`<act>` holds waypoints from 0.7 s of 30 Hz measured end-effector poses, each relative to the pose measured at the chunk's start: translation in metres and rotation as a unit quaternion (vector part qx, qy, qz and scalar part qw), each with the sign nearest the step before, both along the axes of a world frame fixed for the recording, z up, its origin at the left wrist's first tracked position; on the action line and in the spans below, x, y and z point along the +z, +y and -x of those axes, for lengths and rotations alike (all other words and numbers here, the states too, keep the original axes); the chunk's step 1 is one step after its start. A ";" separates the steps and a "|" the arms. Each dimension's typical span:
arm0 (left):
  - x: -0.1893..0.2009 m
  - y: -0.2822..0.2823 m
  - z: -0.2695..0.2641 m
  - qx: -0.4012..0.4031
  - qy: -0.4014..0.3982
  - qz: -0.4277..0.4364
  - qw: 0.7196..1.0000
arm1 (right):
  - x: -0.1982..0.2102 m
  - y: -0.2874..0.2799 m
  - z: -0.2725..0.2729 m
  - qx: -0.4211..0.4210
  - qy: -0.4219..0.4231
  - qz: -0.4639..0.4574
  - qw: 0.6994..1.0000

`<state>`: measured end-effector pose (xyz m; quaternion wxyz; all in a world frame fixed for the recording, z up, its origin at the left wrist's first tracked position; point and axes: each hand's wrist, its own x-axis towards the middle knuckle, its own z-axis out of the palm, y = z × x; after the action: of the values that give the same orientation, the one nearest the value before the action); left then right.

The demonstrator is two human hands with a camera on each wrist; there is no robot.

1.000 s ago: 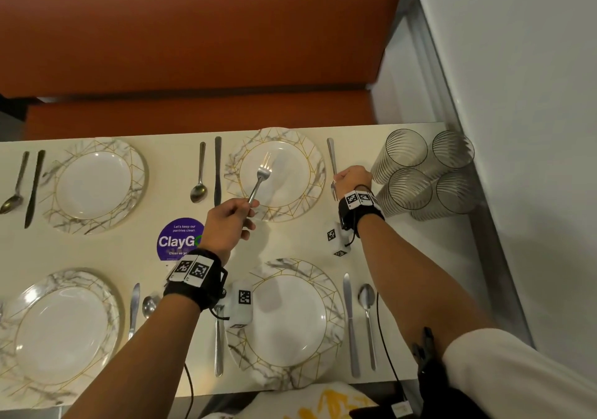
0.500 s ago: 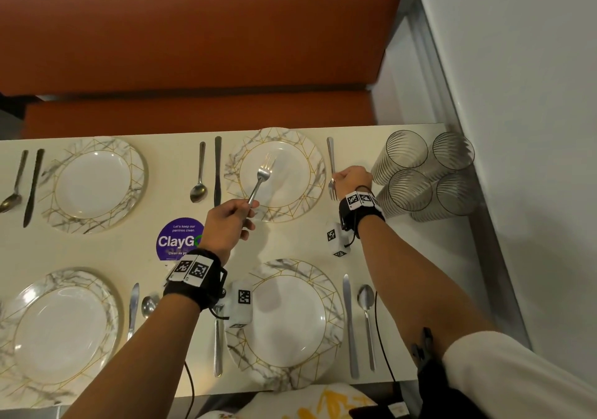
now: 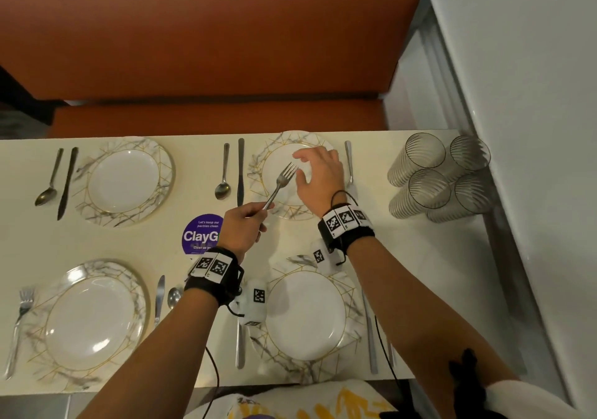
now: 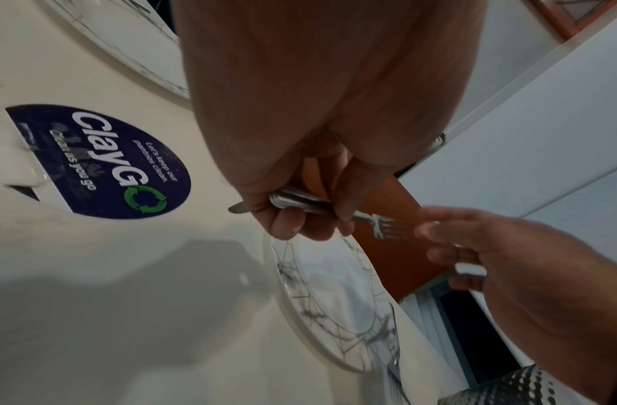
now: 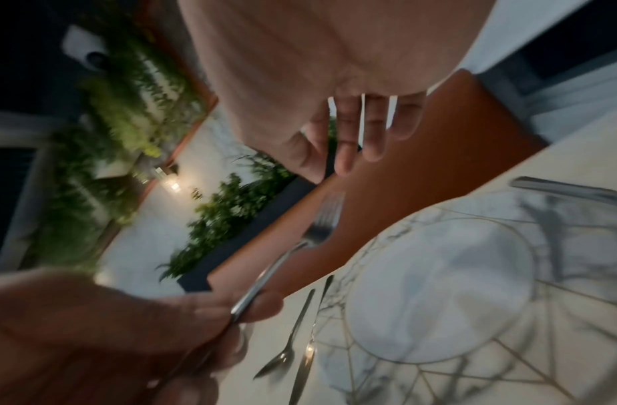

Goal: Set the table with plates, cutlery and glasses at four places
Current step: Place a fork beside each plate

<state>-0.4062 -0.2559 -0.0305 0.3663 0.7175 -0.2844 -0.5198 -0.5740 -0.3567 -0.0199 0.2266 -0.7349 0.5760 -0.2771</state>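
Note:
My left hand (image 3: 240, 229) grips a silver fork (image 3: 280, 183) by its handle and holds it tines-up above the far right plate (image 3: 260, 173). In the left wrist view the fork (image 4: 383, 223) sticks out past my curled fingers. My right hand (image 3: 318, 174) hovers over the same plate with spread, relaxed fingers, just right of the tines, and holds nothing. In the right wrist view the fork (image 5: 310, 235) stands below my straight fingers (image 5: 348, 142). Another fork (image 3: 349, 163) lies on the table right of that plate.
Four marbled plates lie on the cream table (image 3: 420, 257), with spoons and knives beside them. Several ribbed glasses (image 3: 436, 176) lie clustered at the far right by the wall. A purple ClayGo sticker (image 3: 200, 234) is at the centre. An orange bench (image 3: 210, 47) runs behind.
My right hand left the fork lying right of the far plate and moved left over the plate, toward the held fork's tines. The left hand stayed nearly in place.

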 end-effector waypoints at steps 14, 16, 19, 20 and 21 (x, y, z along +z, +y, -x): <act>0.003 0.048 -0.161 0.066 0.057 0.038 0.995 | 0.013 0.062 -0.143 0.199 0.243 -0.140 0.939; 0.004 0.050 -0.190 0.104 0.102 0.051 0.988 | 0.012 0.072 -0.170 0.202 0.214 -0.174 0.940; 0.002 0.053 -0.226 0.156 0.119 0.068 0.978 | 0.006 0.089 -0.206 0.208 0.111 -0.213 0.948; 0.001 0.054 -0.236 0.162 0.111 0.073 0.978 | 0.004 0.094 -0.218 0.209 0.068 -0.222 0.950; 0.000 0.054 -0.238 0.162 0.103 0.078 0.978 | 0.002 0.097 -0.222 0.205 0.037 -0.227 0.951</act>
<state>-0.1680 -0.2020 -0.0304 0.5279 0.6656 -0.1648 -0.5012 -0.3515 -0.2593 -0.0184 0.4182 -0.7757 0.4690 -0.0592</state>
